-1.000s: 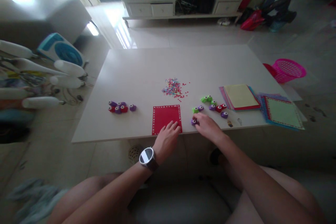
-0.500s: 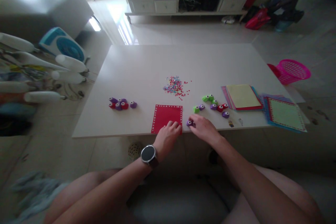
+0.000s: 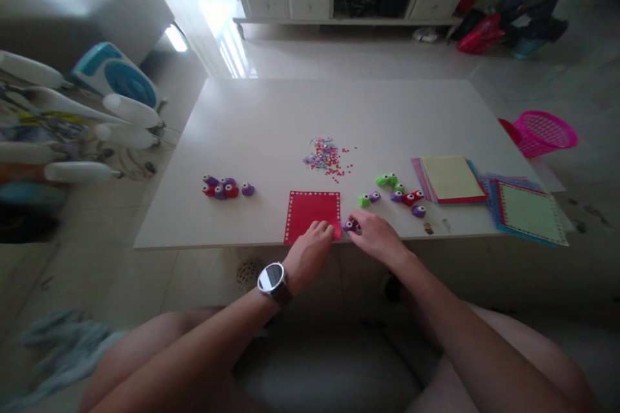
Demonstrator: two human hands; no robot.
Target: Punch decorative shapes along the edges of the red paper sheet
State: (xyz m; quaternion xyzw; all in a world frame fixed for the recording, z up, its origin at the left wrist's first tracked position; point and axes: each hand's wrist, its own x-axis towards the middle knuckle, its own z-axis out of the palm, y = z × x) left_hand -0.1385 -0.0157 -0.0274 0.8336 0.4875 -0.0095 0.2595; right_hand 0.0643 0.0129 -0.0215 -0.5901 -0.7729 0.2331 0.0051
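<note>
A red square sheet [image 3: 312, 210] with small pale shapes along its edges lies at the near edge of the white table [image 3: 271, 116]. My left hand [image 3: 314, 242] rests on its lower right part, fingers curled; whether anything is between them is hidden. Just right of the sheet, my right hand [image 3: 371, 229] pinches a purple punch [image 3: 349, 226] with an eye-like spot. Beyond the sheet is a scattered pile of tiny coloured pieces [image 3: 325, 156]. Green, purple and red punches [image 3: 397, 187] stand to the right, and another group [image 3: 220, 188] sits on the left.
Stacked coloured sheets [image 3: 453, 177] and a second stack with a bordered pale green sheet [image 3: 527, 210] lie at the table's right. Two small items [image 3: 428, 228] are near the front edge. A pink basket [image 3: 545, 132] stands beyond the right side.
The whole view has shifted slightly. The red sheet's lower right corner shows more beside my left fingers. My right hand keeps the purple punch in about the same place.
</note>
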